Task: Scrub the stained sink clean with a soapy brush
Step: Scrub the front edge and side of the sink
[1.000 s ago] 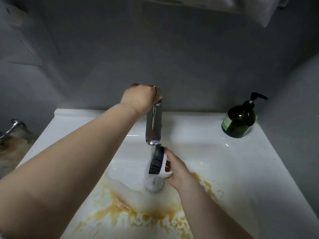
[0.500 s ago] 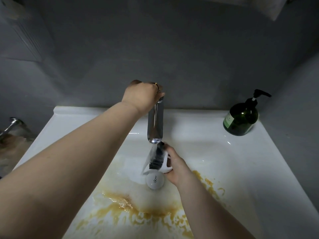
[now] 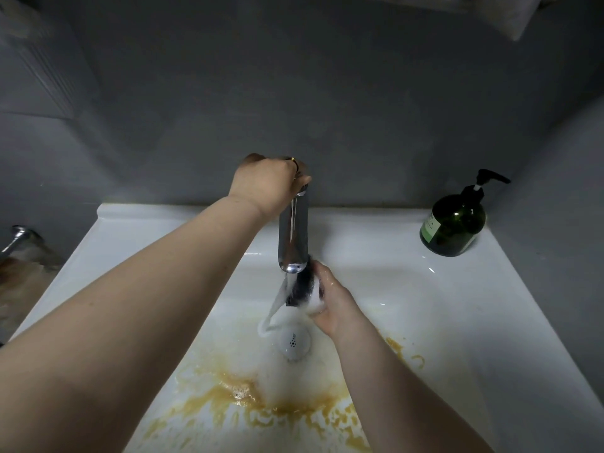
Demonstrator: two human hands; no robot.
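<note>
Your left hand (image 3: 268, 184) is curled over the top of the tall chrome tap (image 3: 293, 237). Its fingers wrap down the far side, so the fingertips and whatever lever lies under them are hidden; only a gold ring (image 3: 293, 159) shows at a knuckle. Your right hand (image 3: 336, 305) grips the black-bristled white scrub brush (image 3: 304, 287) just under the spout, bristles turned left into the running water (image 3: 277, 302). One digit shows along the brush's upper edge; the rest are tucked behind its white body and cannot be made out. The flow blurs the brush's outline. The brush hangs above the round white drain plug (image 3: 294, 343). The white ceramic sink (image 3: 490, 289) carries yellow-brown stains (image 3: 261, 407) across its near floor, partly covered by your forearms and cut off at the bottom edge. A dark green pump bottle (image 3: 454, 223) stands on the back right ledge. At the far left, a chrome fitting (image 3: 19, 237) is only partly in view.
</note>
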